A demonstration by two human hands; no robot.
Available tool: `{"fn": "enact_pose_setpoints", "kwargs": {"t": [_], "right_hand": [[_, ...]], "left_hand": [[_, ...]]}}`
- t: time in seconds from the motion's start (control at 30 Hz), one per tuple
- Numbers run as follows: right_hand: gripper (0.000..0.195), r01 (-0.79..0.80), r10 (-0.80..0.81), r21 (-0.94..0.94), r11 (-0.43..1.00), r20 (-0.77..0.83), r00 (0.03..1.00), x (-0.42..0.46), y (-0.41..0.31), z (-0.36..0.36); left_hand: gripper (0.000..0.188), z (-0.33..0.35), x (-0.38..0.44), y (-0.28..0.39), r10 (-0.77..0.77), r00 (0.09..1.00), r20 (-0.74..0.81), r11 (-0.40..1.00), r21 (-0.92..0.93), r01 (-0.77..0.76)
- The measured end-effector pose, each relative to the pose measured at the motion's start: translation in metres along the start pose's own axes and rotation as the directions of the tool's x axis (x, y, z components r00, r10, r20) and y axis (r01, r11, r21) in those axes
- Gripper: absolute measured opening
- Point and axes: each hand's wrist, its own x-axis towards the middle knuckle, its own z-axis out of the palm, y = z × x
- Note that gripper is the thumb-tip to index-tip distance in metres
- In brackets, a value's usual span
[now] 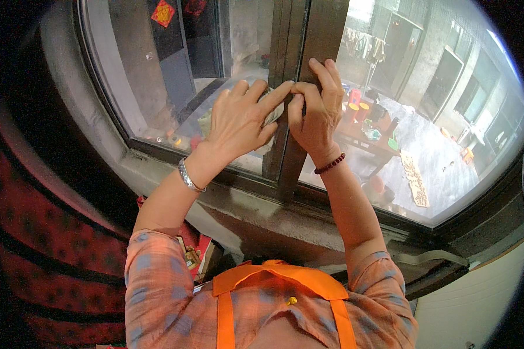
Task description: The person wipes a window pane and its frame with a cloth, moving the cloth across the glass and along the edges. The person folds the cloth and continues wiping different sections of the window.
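Note:
My left hand (242, 120) lies over a pale, crumpled cloth (276, 114) and presses it to the left window pane (244, 168), close to the dark frame. Most of the cloth is hidden beneath the palm. Its index finger reaches to the upright dark window stile (288, 161). Against that stile rests my right hand (316, 113), index finger bent and two other fingers stretched upward. The two index fingertips meet at the seam between the sashes. I see nothing held in the right hand, though its thumb side is partly hidden.
Below the window runs a rough sill (262, 209). Dark red patterned fabric (56, 244) fills the left side, and a white panel (471, 296) stands at lower right. Beyond the glass is a courtyard with a wooden table (362, 141) bearing several items.

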Motion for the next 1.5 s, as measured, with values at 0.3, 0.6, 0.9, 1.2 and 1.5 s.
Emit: {"fn": "enact_pose_setpoints", "kwargs": {"t": [0.3,0.6,0.9,1.2,1.5], "right_hand": [[0.031,-0.021,0.027,0.065,0.998,-0.080,0.996,0.000,0.006,0.000],[0.030,0.078,-0.060,0.105,0.991,-0.159,0.985,-0.001,0.010,0.007],[0.020,0.067,-0.035,0.171,0.983,-0.180,0.983,-0.004,0.010,0.008],[0.016,0.028,-0.012,0.103,0.994,-0.148,0.989,-0.002,0.008,0.007],[0.018,0.010,0.002,0.081,0.997,-0.142,0.990,-0.009,0.005,0.006]], "left_hand": [[0.060,0.006,0.055,-0.020,-0.134,0.858,-0.496,0.936,-0.347,-0.054],[0.050,-0.004,0.124,-0.035,-0.087,0.771,-0.631,0.953,-0.277,-0.119],[0.044,0.049,-0.026,0.006,-0.117,0.974,-0.196,0.915,-0.402,0.029],[0.049,0.053,-0.097,0.007,-0.440,0.805,0.398,-0.228,-0.917,0.328],[0.061,0.048,-0.106,0.008,-0.338,0.849,0.407,-0.759,-0.651,0.010]]}}
